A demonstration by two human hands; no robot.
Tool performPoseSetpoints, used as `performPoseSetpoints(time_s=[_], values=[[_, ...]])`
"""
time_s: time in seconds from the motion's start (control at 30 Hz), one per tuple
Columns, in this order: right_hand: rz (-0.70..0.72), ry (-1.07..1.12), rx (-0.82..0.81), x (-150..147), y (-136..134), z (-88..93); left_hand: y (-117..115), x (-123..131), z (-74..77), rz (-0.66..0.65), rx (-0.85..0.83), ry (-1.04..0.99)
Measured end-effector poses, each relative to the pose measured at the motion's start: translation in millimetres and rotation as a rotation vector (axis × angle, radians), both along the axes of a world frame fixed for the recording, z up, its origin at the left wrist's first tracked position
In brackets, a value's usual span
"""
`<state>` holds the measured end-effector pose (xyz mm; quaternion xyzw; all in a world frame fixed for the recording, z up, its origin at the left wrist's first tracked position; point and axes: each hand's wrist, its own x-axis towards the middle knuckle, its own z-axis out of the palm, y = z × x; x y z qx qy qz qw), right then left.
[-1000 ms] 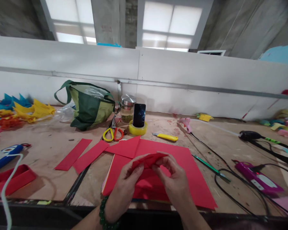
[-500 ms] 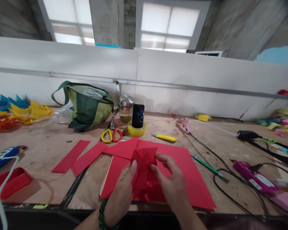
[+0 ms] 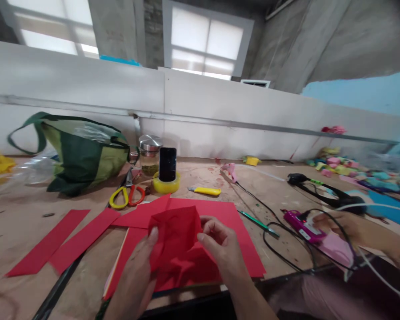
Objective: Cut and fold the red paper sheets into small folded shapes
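Observation:
A folded red paper point(image 3: 176, 229), now boxy with an open top face, is held between both hands above a stack of red paper sheets point(image 3: 233, 242). My left hand point(image 3: 138, 264) grips its left side, thumb on the near face and fingers behind. My right hand point(image 3: 222, 246) pinches its right edge between thumb and curled fingers. To the left of the stack lie two red paper strips point(image 3: 50, 242), and another red piece point(image 3: 145, 212) overlaps the stack's far left corner.
Beyond the stack are scissors point(image 3: 126, 195), a yellow utility knife point(image 3: 205, 191), a phone point(image 3: 167, 164) on a tape roll point(image 3: 166, 183), a jar point(image 3: 150, 155) and a green bag point(image 3: 90, 155). On the right, another person's hand point(image 3: 340, 226) is by a purple power strip point(image 3: 303, 226) with cables.
The red paper has opened from a flatter, creased shape into a boxier form. My view has swung right, and another person's hand and arm now show by the power strip.

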<state>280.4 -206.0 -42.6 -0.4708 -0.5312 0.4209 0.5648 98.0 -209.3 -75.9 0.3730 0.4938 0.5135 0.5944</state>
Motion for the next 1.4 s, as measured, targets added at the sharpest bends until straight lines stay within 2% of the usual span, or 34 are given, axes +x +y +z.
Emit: performPoseSetpoints(time_s=[0.07,0.13,0.23,0.3,0.4,0.43,0.5,0.6,0.7,0.8,0.9,0.97,1.03,1.1,1.23,1.4], values=[[0.015,0.117,-0.058,9.3,-0.9,-1.5,2.4,-3.4,8.9,0.094,-0.112,-0.055],[0.015,0.176,-0.118,18.3,0.3,-5.0,4.1,-6.0,18.2,0.124,-0.230,-0.163],[0.059,0.163,-0.205,31.3,4.6,-9.1,4.9,-4.9,32.2,0.001,-0.329,-0.352],[0.026,0.059,-0.179,38.8,6.8,-5.8,4.9,-1.5,39.2,-0.061,-0.342,-0.418],[-0.142,-0.132,-0.023,44.1,5.6,13.2,5.8,2.6,41.5,-0.055,-0.351,-0.370],[-0.178,-0.187,0.027,43.3,3.9,22.0,6.0,3.1,40.1,-0.042,-0.327,-0.307],[-0.198,-0.386,0.110,38.0,0.3,38.9,5.7,3.1,35.5,-0.043,-0.174,-0.111],[-0.054,-0.542,0.076,26.2,-1.2,51.1,3.4,2.7,29.9,-0.089,0.068,0.123],[0.142,-0.516,-0.068,19.8,4.0,44.7,2.8,3.4,29.3,-0.116,0.177,0.221],[0.260,-0.368,-0.183,19.6,8.9,32.5,5.9,3.3,31.1,-0.095,0.364,0.407],[0.235,-0.199,-0.184,19.1,10.2,24.2,8.8,2.8,32.9,0.129,0.581,0.652],[0.203,-0.192,-0.172,16.9,9.6,20.9,8.2,4.8,34.4,0.254,0.782,0.894],[0.220,-0.211,-0.165,13.4,8.0,18.6,6.6,9.5,36.5,0.240,0.932,1.105],[0.265,-0.195,-0.159,9.9,5.5,17.0,5.6,14.9,38.5,0.189,0.966,1.221],[0.348,-0.138,-0.170,7.1,0.6,14.8,8.7,17.8,40.2,0.181,0.900,1.225],[0.381,-0.094,-0.173,11.9,0.6,11.6,14.0,7.3,47.0,0.089,0.813,0.909]])
